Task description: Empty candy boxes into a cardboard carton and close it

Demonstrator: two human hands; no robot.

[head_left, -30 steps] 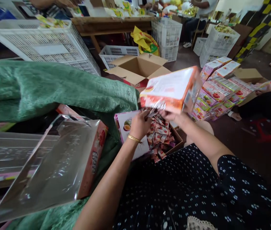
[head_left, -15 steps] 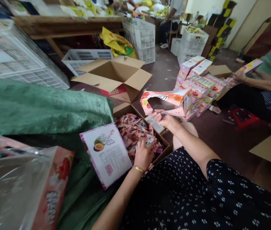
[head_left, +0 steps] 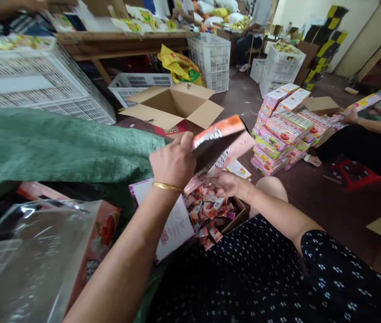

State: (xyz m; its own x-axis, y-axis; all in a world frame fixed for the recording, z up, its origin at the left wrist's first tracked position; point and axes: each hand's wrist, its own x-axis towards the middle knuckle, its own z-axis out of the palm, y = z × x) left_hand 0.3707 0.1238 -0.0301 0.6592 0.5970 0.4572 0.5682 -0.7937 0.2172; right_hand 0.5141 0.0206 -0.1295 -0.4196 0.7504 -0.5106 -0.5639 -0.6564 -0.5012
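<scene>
A pink and orange printed display box (head_left: 240,146) with a dark window opening is tilted over the carton. My left hand (head_left: 173,160), wearing a gold bangle on the wrist, is closed around its left end. Below it, my right hand (head_left: 227,184) is cupped against the box's lower side, its fingertips partly hidden and blurred. Beneath both hands, small pink and red sachets (head_left: 215,211) fill a brown carton (head_left: 240,213). A white printed panel with a purple edge (head_left: 177,224) leans at the carton's left side, partly behind my left forearm.
An open cardboard carton (head_left: 177,101) stands ahead, near white crates (head_left: 210,54). Stacked printed boxes (head_left: 278,134) rise at the right, beside a seated person holding a box (head_left: 363,103). Green cloth (head_left: 59,143) and a clear-windowed box (head_left: 49,251) lie at the left.
My left hand has risen out of the sachets and taken hold of the display box. The box has tilted and come left over the carton, while my right hand has shifted lower beneath it.
</scene>
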